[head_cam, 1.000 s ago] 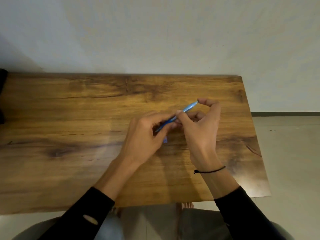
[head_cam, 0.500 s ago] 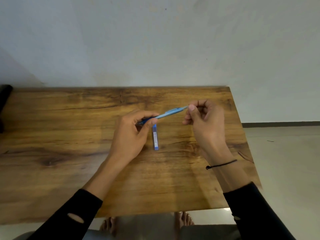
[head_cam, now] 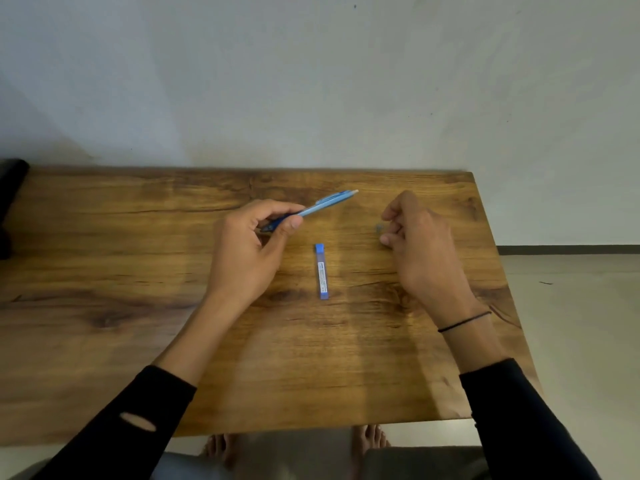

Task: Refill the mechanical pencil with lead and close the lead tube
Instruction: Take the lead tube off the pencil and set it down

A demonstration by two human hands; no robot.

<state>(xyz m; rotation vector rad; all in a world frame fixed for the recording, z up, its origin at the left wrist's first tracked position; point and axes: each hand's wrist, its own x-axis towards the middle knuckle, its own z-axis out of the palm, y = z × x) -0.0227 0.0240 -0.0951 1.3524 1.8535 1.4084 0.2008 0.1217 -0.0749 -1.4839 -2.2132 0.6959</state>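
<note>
My left hand [head_cam: 244, 251] grips a light blue mechanical pencil [head_cam: 325, 202] by its dark lower end, above the wooden table [head_cam: 104, 271]. The pencil slants up to the right and its whitish top end is bare. A blue lead tube [head_cam: 321, 271] lies flat on the table between my hands, touched by neither, with its caps on. My right hand [head_cam: 422, 251] is curled to the right of the tube. At its fingertips is a small, blurred grey-blue pencil cap [head_cam: 379, 228], low over the table.
A dark object [head_cam: 10, 202] sits at the table's far left edge. A pale wall stands right behind the table. The table's right edge drops to a light floor [head_cam: 571, 323]. My bare feet show under the near edge.
My right hand pulled the cap off the pencil's top end and moved right and down toward the table. My left hand kept the pencil. The lead tube came into full view.
</note>
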